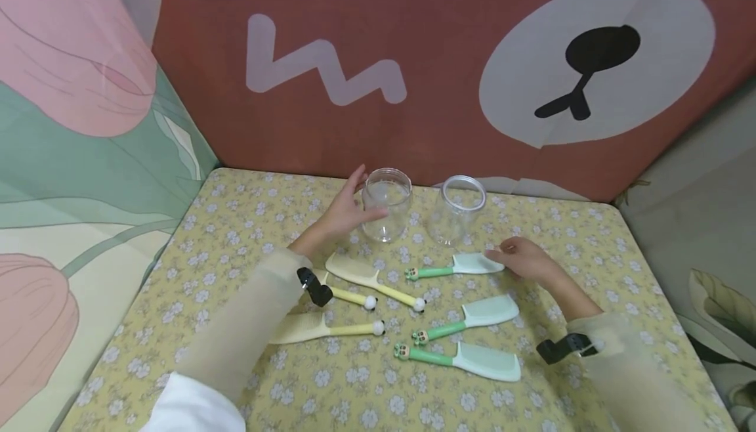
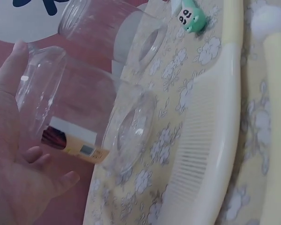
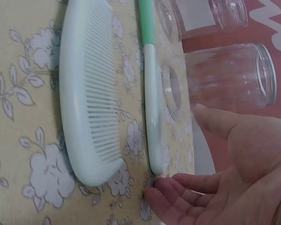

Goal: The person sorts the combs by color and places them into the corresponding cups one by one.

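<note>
Beside the left clear jar [image 1: 397,218], my left hand [image 1: 345,212] has its thumb overlapping the jar's front. In the left wrist view the fingers are spread loosely around this jar [image 2: 84,103], which carries a small label. A second clear jar [image 1: 449,228] with a wide rim stands to its right. My right hand [image 1: 525,261] is at the blade end of the farthest green-handled comb [image 1: 472,263]. From the right wrist, the loosely bent fingertips [image 3: 161,199] appear right at that comb's tip [image 3: 154,159], with the thumb extended toward the right jar.
Two more pale green combs [image 1: 490,310] [image 1: 487,361] with animal-head handles lie nearer on the right. Three cream combs [image 1: 354,271] with white-headed yellow handles lie at the left, partly behind my left sleeve [image 1: 254,314]. The flowered tabletop [image 1: 331,392] meets a printed wall [image 1: 437,123].
</note>
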A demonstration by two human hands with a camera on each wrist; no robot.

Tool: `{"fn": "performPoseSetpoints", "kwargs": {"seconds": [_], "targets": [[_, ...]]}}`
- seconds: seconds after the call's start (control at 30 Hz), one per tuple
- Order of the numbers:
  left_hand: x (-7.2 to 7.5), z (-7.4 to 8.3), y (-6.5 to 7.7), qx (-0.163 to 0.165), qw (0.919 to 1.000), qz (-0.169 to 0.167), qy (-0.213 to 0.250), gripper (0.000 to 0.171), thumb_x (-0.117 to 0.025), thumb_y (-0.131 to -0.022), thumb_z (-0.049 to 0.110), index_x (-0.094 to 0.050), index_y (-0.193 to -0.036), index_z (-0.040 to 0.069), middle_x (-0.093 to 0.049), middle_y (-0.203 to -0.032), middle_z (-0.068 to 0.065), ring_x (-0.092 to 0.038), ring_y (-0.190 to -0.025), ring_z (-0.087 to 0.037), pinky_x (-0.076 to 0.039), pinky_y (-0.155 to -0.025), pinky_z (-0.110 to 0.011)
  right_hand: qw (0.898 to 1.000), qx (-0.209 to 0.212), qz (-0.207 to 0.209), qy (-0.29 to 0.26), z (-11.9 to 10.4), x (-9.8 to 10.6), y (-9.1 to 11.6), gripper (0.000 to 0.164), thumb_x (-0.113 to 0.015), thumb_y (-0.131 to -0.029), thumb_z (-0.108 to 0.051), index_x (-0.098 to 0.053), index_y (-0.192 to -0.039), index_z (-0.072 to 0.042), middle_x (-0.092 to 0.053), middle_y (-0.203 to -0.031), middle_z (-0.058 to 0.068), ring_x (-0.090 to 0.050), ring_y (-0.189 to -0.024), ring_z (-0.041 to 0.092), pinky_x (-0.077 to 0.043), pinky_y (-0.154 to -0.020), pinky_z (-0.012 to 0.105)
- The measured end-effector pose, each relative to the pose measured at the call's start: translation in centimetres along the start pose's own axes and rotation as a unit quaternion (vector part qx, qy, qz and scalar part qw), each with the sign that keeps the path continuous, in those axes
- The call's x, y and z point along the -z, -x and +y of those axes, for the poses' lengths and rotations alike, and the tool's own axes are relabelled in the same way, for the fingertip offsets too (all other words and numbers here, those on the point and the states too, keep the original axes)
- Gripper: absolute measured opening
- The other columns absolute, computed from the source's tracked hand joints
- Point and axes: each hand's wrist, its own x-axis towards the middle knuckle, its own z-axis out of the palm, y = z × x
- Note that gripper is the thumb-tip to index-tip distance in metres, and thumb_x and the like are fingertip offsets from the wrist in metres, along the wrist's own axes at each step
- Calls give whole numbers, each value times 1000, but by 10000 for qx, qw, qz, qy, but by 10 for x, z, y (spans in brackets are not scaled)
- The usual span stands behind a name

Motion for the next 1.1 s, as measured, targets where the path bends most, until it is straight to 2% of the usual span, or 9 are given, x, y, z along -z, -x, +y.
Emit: {"fn": "performPoseSetpoints", "kwargs": {"seconds": [0.07,0.13,0.23,0.3,0.37,0.43,0.6,0.83,1.1], "targets": [[-4,1,-1,13,10000,14,-27,109,-81,-89,22,-4,-165,13,-16,-168,-14,-21,-153,-31,-28,-119,-54,9997,-26,60,221,0,-2,1,89,-60,-99,-55,-37,-144,18,-48,-136,39,-51,-120,52,-48,-96,59],[-6,1,-2,17,10000,49,-79,110,-82,-88,22,-4,-165,13,-15,-169,-13,-20,-153,-32,-30,-118,-53,9996,-52,81,269,-1,-4,1,91,-64,-97,-55,-38,-143,18,-42,-142,40,-46,-126,54,-47,-97,60],[-9,1,-4,66,9999,109,-42,111,-84,-87,22,-6,-165,14,-15,-169,-12,-20,-153,-33,-29,-119,-51,9989,-73,220,413,-3,-7,-2,89,-70,-93,-54,-42,-137,18,-48,-134,39,-54,-114,49,-51,-87,54],[-12,0,-5,105,9999,130,-8,113,-85,-85,23,-6,-165,16,-16,-169,-11,-21,-153,-32,-27,-120,-50,9981,-158,315,496,-4,-9,-4,79,-73,-91,-54,-49,-122,15,-57,-109,32,-58,-92,39,-51,-74,45],[-14,0,-5,154,9998,158,14,114,-86,-84,25,-7,-165,18,-19,-168,-10,-23,-152,-31,-25,-121,-48,9971,-238,391,608,-6,-12,-6,67,-75,-89,-53,-51,-104,8,-53,-88,19,-51,-75,29,-45,-63,37],[-16,0,-6,153,9997,185,13,113,-87,-84,26,-9,-165,20,-21,-168,-9,-26,-151,-31,-24,-121,-47,9962,-335,418,681,-8,-15,-7,60,-75,-89,-51,-47,-96,2,-46,-80,11,-44,-69,24,-39,-59,35],[-19,-1,-8,13,9997,194,117,104,-87,-84,26,-20,-163,17,-32,-163,-9,-36,-146,-30,-31,-118,-46,9955,-405,418,745,-10,-15,-7,65,-75,-90,-47,-48,-110,9,-54,-97,21,-52,-79,29,-45,-64,37],[-20,0,-9,67,9997,197,148,99,-87,-84,27,-24,-160,19,-36,-160,-7,-35,-146,-27,-29,-119,-45,9972,-383,383,525,-3,-15,-13,52,-78,-88,-46,-44,-78,-8,-36,-68,1,-37,-61,18,-35,-55,31],[-20,0,-9,100,9997,134,163,99,-86,-85,27,-22,-161,21,-35,-161,-5,-32,-148,-25,-25,-121,-45,9993,5,213,322,8,-12,-8,52,-77,-88,-53,-53,-88,-6,-44,-74,4,-41,-65,19,-37,-57,33]]}}
